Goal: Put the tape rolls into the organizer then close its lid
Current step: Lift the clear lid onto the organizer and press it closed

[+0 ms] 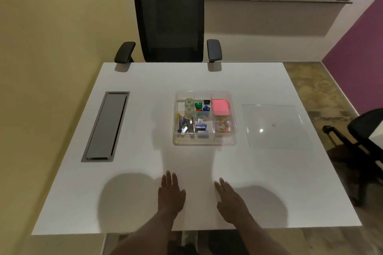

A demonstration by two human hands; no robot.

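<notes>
Nearest you, at the front edge of the bench (pixel 128 192), both hands lie flat and empty, fingers spread, a clear gap between them: left hand (pixel 171 191), right hand (pixel 230 197). Neither touches anything but the surface.

Ahead of both hands, roughly midway between their lines of reach, sits the clear organizer (pixel 204 141). Two tape rolls (pixel 189 105) already rest in its far-left compartment, one just behind the other, apparently touching. No other roll shows loose on the bench, so the loading looks done; judge the step in hand to be the lid.

Forward and to the right of your right hand, well apart from the organizer, the clear lid (pixel 275 126) lies flat on the bench. It is thin and transparent, so its edges are hard to read; a glare spot and a small pink mark help locate it.

Advice: take the lid with the right hand at its near edge, thumb under, since it lies flush and will likely resist a pinch from above. Slide it slightly toward the bench edge only if it will not lift. Steady the organizer's near-left corner with the left hand. Carry the lid level, match its corners to the organizer's, lower it, then press around the rim. Check the rolls sit below the rim; I cannot tell from here.

Beyond the organizer, past the far edge, stands a black chair (pixel 169 20); ignore it.
</notes>
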